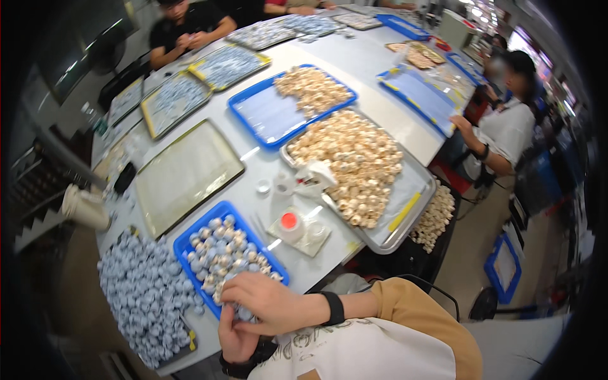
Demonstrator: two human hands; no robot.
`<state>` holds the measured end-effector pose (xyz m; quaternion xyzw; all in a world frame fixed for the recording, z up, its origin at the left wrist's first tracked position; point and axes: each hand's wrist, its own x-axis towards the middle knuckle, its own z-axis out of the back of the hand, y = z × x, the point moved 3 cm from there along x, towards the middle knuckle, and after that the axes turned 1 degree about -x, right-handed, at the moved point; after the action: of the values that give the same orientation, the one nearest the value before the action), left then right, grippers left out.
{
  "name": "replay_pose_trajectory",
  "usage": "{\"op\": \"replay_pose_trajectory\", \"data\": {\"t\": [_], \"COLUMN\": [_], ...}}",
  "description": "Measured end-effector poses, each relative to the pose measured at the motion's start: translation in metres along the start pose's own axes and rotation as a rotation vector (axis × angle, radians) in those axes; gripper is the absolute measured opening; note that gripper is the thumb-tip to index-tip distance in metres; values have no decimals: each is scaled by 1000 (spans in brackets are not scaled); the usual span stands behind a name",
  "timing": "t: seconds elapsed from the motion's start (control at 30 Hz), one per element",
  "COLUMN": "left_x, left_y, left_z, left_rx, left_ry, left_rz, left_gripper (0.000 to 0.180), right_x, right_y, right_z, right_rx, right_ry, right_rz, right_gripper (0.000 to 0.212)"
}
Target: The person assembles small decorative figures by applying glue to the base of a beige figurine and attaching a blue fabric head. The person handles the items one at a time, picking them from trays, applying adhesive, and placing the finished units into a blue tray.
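Note:
Over the near end of a small blue tray [179,244], my two hands meet. The tray holds many small round pieces [218,250], part light blue and part cream. My right hand [266,304] has its fingers curled down, with a black band at the wrist. Just below it is my left hand [235,341], its fingertips bent against the right hand. Both are closed together, and whatever sits between the fingers is hidden. A large heap of light blue pieces [142,291] lies left of the tray.
A metal tray [415,218] of cream pieces lies right, beside a larger blue tray [250,117]. An empty-looking flat tray [190,177] rests left. Near me stands a small jar with a red-orange top [289,223]. Other people sit around the table; a white bucket [85,206] stands left.

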<state>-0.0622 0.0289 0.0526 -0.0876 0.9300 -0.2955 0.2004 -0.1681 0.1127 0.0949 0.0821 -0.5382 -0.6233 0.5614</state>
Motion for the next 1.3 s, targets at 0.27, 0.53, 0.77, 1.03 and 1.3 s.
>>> {"op": "replay_pose_trajectory", "data": {"t": [0.27,0.53,0.77,1.03,1.3], "left_x": [-4,-38,-65,-70,-76], "left_y": [-2,-26,-23,-10,-42], "left_z": [1,38,67,87,45], "left_rx": [-172,-406,-406,-418,-298], "left_ry": [-50,-164,-334,-333,-366], "left_rz": [48,-109,-155,-157,-132], "left_gripper": [32,32,31,32,19], "right_x": [-8,-81,-74,-55,-48], "right_y": [3,-33,-60,-55,-40], "right_z": [13,38,21,11,18], "right_rx": [146,317,847,343,943], "right_ry": [65,106,-33,-28,-41], "right_rz": [-53,-881,-1091,-777,-844], "right_gripper": [63,49,31,28,21]}}
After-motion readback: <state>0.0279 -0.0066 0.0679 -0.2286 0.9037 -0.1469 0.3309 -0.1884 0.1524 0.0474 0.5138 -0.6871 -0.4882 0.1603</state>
